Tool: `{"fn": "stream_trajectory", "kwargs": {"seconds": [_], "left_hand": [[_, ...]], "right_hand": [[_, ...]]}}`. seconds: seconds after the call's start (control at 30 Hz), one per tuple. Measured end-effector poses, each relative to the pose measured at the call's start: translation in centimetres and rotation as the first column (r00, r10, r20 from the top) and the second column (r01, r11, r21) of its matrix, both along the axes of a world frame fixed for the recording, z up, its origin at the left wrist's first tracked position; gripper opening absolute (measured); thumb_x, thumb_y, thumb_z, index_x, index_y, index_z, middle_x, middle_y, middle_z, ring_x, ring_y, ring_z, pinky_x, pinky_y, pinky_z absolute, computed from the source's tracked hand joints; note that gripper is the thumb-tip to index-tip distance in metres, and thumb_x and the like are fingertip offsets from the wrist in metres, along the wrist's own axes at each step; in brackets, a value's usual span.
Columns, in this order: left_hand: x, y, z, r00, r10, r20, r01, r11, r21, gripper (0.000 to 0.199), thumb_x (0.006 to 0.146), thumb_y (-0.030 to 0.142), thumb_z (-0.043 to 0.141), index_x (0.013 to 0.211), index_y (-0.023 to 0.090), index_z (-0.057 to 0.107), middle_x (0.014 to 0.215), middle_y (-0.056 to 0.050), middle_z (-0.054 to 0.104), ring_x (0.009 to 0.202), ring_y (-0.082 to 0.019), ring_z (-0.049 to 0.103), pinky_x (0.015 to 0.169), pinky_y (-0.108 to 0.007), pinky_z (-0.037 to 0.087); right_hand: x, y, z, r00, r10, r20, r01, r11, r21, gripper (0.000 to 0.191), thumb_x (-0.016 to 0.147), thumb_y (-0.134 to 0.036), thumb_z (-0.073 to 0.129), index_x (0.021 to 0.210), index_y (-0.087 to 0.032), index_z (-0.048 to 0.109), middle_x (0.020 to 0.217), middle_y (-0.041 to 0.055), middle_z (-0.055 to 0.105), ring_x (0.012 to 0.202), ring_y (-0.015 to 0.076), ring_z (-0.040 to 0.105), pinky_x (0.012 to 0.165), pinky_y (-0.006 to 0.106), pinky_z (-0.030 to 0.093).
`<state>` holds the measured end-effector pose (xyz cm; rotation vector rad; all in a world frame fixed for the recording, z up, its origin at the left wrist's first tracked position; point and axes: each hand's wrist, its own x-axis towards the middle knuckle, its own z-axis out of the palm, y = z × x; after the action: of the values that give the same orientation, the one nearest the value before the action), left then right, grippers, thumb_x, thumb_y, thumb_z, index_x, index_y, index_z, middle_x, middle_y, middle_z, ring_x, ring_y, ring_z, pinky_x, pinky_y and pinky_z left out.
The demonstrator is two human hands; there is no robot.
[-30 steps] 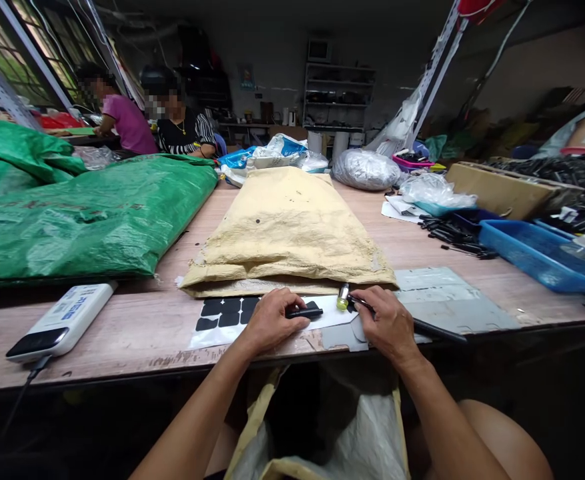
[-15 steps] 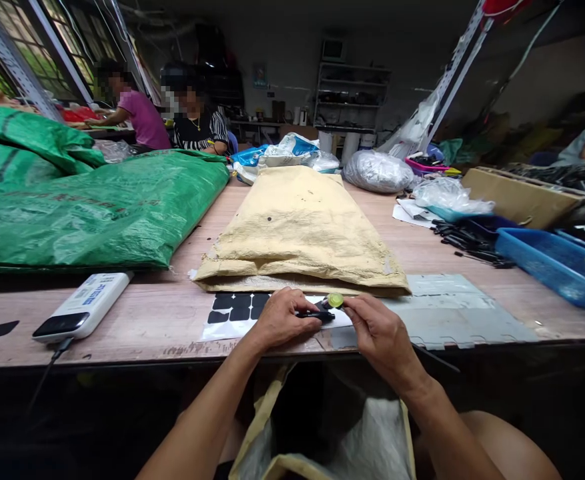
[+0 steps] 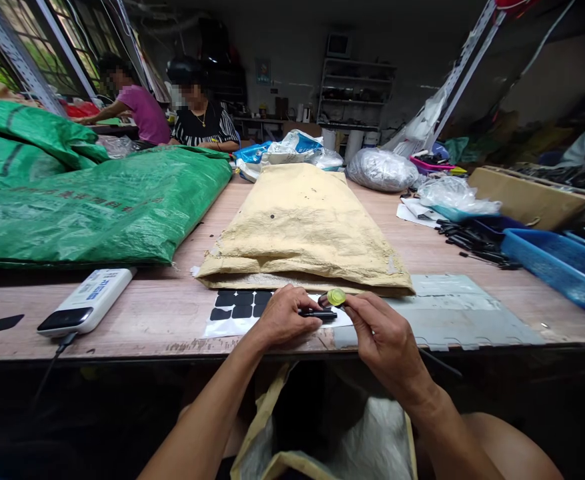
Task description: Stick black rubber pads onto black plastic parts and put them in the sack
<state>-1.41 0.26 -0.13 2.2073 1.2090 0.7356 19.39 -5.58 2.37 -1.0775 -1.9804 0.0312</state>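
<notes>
I have the left hand (image 3: 288, 310) low at the near edge of the bench (image 3: 147, 343), its grip narrow on a black tube (image 3: 328, 314). The tube lies roughly level, its free end pointing toward the right hand (image 3: 385, 333). That one has its thumb and fingers drawn together on a small hammer (image 3: 336, 297), whose round yellow-green face I see just above the tube; I cannot tell whether the two touch. A dark scrap shows beside the face, too small for me to make out.

Beneath the left hand I see a white sheet (image 3: 213, 329) bearing black patches (image 3: 243, 311) in rows. A grey board (image 3: 465, 310) lies flat to the right of it. Just beyond the hands rests a beige sack (image 3: 302, 227), its folded edge toward me. Left of that I have a green sack (image 3: 102, 207), with a white power bank (image 3: 97, 293) in front of it, cable plugged in. On the right sit a blue tray (image 3: 555, 263) and a heap of black parts (image 3: 477, 245). Below the edge, I look into an open bag (image 3: 389, 433). Two co-workers sit at the far left, well apart from these hands.
</notes>
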Motion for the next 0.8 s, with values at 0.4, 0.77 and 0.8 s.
{"fn": "stream_trajectory", "kwargs": {"seconds": [0.4, 0.77, 0.8], "left_hand": [[-0.4, 0.0, 0.1, 0.998, -0.006, 0.057, 0.008, 0.999, -0.040, 0.018, 0.073, 0.030, 0.078, 0.090, 0.025, 0.078, 0.090, 0.001, 0.072, 0.091, -0.021, 0.057, 0.085, -0.031, 0.040], [-0.3, 0.0, 0.4, 0.998, -0.036, 0.046, 0.038, 0.998, -0.044, 0.012, 0.075, 0.028, 0.077, 0.086, 0.024, 0.079, 0.090, 0.000, 0.073, 0.091, -0.021, 0.059, 0.086, -0.032, 0.040], [-0.3, 0.0, 0.5, 0.999, -0.037, 0.035, 0.039, 0.998, -0.048, 0.009, 0.075, 0.029, 0.077, 0.084, 0.024, 0.079, 0.087, 0.000, 0.072, 0.090, -0.021, 0.058, 0.085, -0.031, 0.040]], "right_hand": [[0.1, 0.0, -0.5, 0.999, -0.018, 0.039, 0.021, 0.998, -0.063, 0.028, 0.100, -0.018, 0.047, 0.121, -0.024, 0.065, 0.100, 0.0066, 0.069, 0.093, 0.0197, 0.064, 0.085, 0.034, 0.054], [-0.4, 0.1, -0.2, 0.999, -0.009, 0.052, 0.010, 0.999, -0.032, 0.029, 0.099, -0.015, 0.047, 0.121, -0.024, 0.065, 0.102, 0.0069, 0.069, 0.097, 0.0201, 0.065, 0.087, 0.034, 0.054], [-0.4, 0.2, -0.5, 0.995, -0.021, 0.099, 0.027, 0.998, -0.058, 0.030, 0.099, -0.015, 0.046, 0.119, -0.024, 0.066, 0.101, 0.0069, 0.069, 0.096, 0.0201, 0.065, 0.086, 0.034, 0.054]]}}
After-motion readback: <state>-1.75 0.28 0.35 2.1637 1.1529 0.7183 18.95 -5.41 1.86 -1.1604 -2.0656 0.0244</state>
